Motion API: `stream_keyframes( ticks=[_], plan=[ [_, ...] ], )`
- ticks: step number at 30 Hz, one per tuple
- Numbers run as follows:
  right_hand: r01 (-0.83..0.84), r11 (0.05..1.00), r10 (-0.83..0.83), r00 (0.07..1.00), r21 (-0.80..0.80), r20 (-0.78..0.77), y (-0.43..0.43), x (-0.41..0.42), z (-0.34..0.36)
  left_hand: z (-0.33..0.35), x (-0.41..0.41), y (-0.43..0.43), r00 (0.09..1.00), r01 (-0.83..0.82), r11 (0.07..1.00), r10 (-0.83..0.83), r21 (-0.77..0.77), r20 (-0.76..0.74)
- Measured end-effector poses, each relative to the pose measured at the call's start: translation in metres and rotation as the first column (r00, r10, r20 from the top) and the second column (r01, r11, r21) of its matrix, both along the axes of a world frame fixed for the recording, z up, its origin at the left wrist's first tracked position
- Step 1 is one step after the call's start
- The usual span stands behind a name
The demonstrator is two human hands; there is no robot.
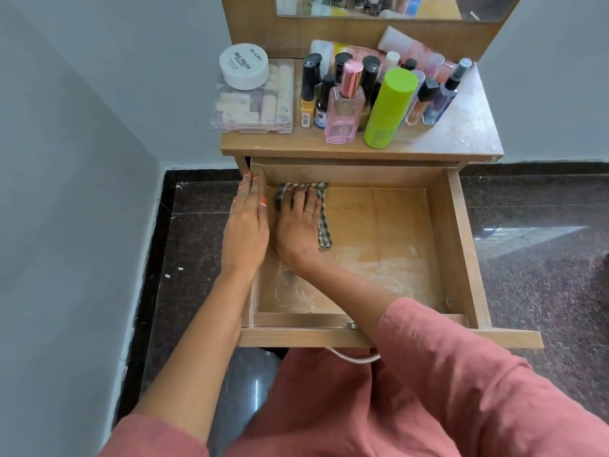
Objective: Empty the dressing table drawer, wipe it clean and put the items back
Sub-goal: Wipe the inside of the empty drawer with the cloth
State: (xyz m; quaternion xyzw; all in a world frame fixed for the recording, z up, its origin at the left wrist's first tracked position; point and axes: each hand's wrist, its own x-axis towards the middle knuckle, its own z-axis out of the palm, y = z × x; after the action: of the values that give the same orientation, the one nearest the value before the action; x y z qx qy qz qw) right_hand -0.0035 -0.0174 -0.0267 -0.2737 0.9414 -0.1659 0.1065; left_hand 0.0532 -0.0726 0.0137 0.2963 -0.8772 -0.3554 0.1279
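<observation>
The wooden drawer (458, 245) is pulled out and holds no items; white dusty smears mark its floor near the front. My right hand (300, 222) presses flat on a checked cloth (324, 229) in the drawer's far left corner. My left hand (245, 225) rests along the drawer's left wall, fingers over its rim. The items stand on the dressing table top (461, 133): a clear box (255, 107) with a white nail polish remover tub (244, 65) on it, several nail polish bottles, a pink perfume bottle (344, 110) and a green spray can (390, 107).
A grey wall runs along the left, with dark polished floor on both sides of the table. A mirror (395, 6) stands at the back of the table. My knees in pink cloth sit under the drawer front, by its metal handle (356, 357).
</observation>
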Motion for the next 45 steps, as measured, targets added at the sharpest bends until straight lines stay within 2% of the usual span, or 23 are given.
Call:
stream_keyframes(
  ticks=[6, 11, 14, 18, 20, 22, 25, 28, 31, 34, 39, 45],
  plan=[
    [-0.159, 0.986, 0.160, 0.987, 0.045, -0.027, -0.002, 0.000, 0.003, 0.001, 0.000, 0.001, 1.000, 0.000, 1.000, 0.001, 0.028, -0.014],
    [-0.349, 0.937, 0.349, 0.937, -0.014, 0.008, 0.025, -0.006, 0.005, 0.000, 0.001, 0.001, 0.999, 0.000, 0.999, 0.002, 0.035, -0.043],
    [-0.415, 0.910, 0.414, 0.908, 0.008, -0.061, 0.038, -0.001, -0.004, -0.001, 0.001, 0.000, 0.999, -0.010, 0.999, 0.012, 0.048, -0.051],
    [-0.349, 0.934, 0.353, 0.878, 0.072, -0.324, 0.034, 0.003, -0.012, -0.002, 0.002, 0.001, 0.998, -0.006, 0.999, 0.008, 0.038, -0.056],
    [-0.306, 0.948, 0.316, 0.872, 0.088, -0.374, 0.029, 0.000, -0.008, -0.002, 0.002, 0.000, 0.998, -0.003, 0.999, 0.005, 0.039, -0.055],
    [-0.264, 0.960, 0.280, 0.892, 0.094, -0.354, 0.019, -0.007, -0.005, -0.001, 0.002, 0.001, 0.998, -0.002, 0.999, 0.004, 0.042, -0.056],
    [-0.159, 0.966, 0.218, 0.927, 0.206, -0.307, 0.007, -0.013, 0.006, -0.001, 0.002, 0.002, 0.998, -0.005, 0.999, 0.008, 0.054, -0.060],
    [-0.156, 0.950, 0.224, 0.944, 0.269, -0.242, 0.001, -0.009, 0.007, -0.001, 0.002, 0.002, 0.999, -0.007, 0.998, 0.010, 0.057, -0.054],
    [-0.122, 0.945, 0.212, 0.935, 0.304, -0.285, 0.001, -0.007, 0.014, -0.002, 0.002, 0.002, 0.998, -0.004, 0.999, 0.007, 0.054, -0.055],
    [-0.202, 0.934, 0.282, 0.923, 0.295, -0.261, 0.005, -0.009, 0.014, -0.001, 0.003, 0.002, 0.998, -0.002, 0.999, 0.005, 0.047, -0.056],
    [-0.136, 0.952, 0.196, 0.959, 0.274, -0.207, 0.040, -0.027, 0.015, -0.001, 0.004, 0.002, 0.998, -0.001, 0.999, 0.004, 0.048, -0.061],
    [0.035, 0.951, 0.015, 0.987, 0.307, -0.159, 0.116, -0.065, 0.020, 0.002, 0.005, 0.004, 0.999, -0.009, 0.998, 0.013, 0.069, -0.052]
  ],
)
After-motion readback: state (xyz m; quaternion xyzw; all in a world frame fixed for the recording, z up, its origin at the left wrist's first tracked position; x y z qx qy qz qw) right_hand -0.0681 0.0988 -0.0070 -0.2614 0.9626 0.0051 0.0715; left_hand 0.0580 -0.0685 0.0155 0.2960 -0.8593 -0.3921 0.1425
